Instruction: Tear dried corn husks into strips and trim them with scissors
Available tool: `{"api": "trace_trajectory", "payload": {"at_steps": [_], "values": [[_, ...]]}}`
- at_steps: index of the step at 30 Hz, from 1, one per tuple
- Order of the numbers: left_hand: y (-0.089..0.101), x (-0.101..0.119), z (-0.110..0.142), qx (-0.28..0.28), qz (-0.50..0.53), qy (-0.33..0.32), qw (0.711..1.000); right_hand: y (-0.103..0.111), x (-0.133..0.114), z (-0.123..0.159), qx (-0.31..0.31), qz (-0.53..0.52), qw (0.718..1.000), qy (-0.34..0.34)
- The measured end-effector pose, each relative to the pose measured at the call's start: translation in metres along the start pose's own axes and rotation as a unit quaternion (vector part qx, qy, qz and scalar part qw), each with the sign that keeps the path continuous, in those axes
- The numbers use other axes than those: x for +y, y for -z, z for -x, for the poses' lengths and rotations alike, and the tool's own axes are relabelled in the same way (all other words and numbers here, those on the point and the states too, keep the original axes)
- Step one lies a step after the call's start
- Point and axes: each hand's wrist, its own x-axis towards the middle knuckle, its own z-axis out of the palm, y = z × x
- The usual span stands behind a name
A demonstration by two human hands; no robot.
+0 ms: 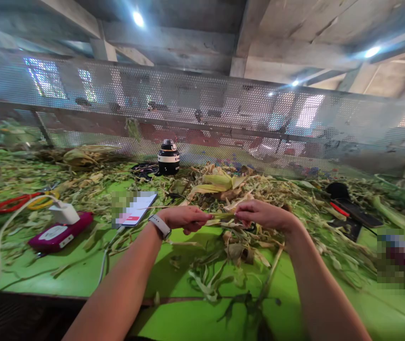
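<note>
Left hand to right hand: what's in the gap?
A thin yellow-green strip spans it, from the left hand to the right hand, in the head view.

Left wrist: you wear a watch (160, 226) just left of the frame's middle, its band (157, 221) pale grey and smooth-looking
Watch case: small and dark, at the band's lower right in the frame
Left hand (187, 218): ungloved, near the centre
Right hand (264, 214): ungloved, right of centre
Your forearms (124, 279): bare down to the bottom edge
</note>
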Motion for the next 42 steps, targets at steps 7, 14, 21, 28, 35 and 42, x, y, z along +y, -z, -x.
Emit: {"api": "trace_trajectory", "payload": {"at_steps": [7,14,21,28,35,42], "values": [[-0.005,0.002,-0.022,0.273,0.417,-0.245,0.831,-0.027,0.012,-0.039,0.315,-0.236,0.919,-0.003],[-0.059,-0.017,-0.061,0.337,0.248,-0.261,0.870,-0.072,0.012,-0.063,0.358,-0.406,0.841,-0.013],[-0.066,-0.013,-0.054,0.355,0.297,-0.250,0.850,-0.079,0.001,-0.059,0.284,-0.469,0.835,-0.051],[-0.059,-0.011,-0.054,0.329,0.382,-0.240,0.830,-0.076,-0.008,-0.057,0.252,-0.527,0.810,-0.058],[-0.044,-0.007,-0.051,0.313,0.397,-0.296,0.811,-0.064,-0.003,-0.053,0.265,-0.439,0.856,-0.062],[-0.044,-0.001,-0.040,0.260,0.332,-0.227,0.878,-0.060,0.003,-0.056,0.276,-0.450,0.849,-0.029]]}}
